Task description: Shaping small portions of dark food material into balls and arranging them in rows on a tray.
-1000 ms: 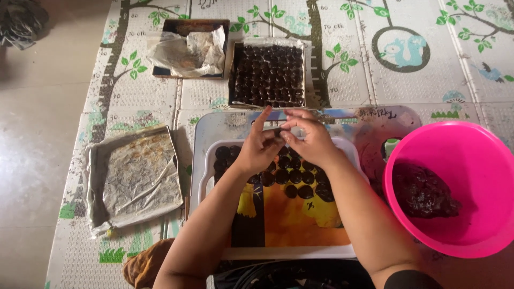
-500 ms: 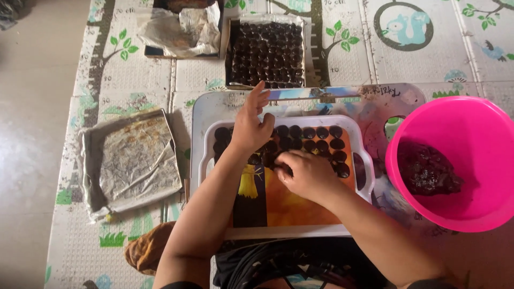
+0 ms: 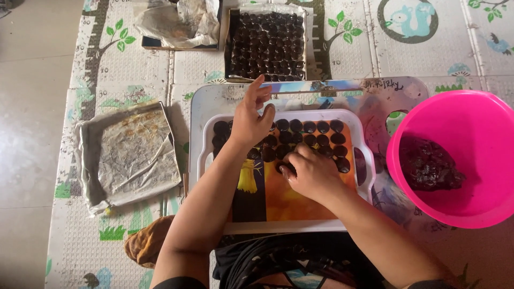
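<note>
A: What lies around the white tray (image 3: 206, 155)?

B: The tray sits on a low board with a faded colourful print (image 3: 375, 96), and this board lies on a foam floor mat (image 3: 128, 64) with trees and animals drawn on it. To the right, just beside the tray, stands a round pink plastic bowl (image 3: 482, 115) with a lump of dark, wet-looking paste (image 3: 428, 168) inside. To the left lies a shallow pan lined with crumpled foil (image 3: 128, 155). Farther away there is a square box full of dark balls (image 3: 267, 43), and beside it another box with crumpled paper (image 3: 176, 21). An ochre cloth (image 3: 142, 243) lies near the left elbow.

A: And in the tray?

B: Small dark round pieces (image 3: 321, 127), shiny and a little flat, stand in rows along the far part of the tray. The near part shows an orange and yellow picture. The left forearm covers some pieces, so I cannot count the rows.

A: How are the hands?

B: The left hand (image 3: 250, 123) rests over the left part of the rows, with the fingers spread wide and raised; it holds nothing. The right hand (image 3: 310, 171) lies palm down in the middle of the tray, fingers curled narrow on one dark piece (image 3: 285, 167) at the near edge of the rows, pressing or gripping it against the tray.
</note>
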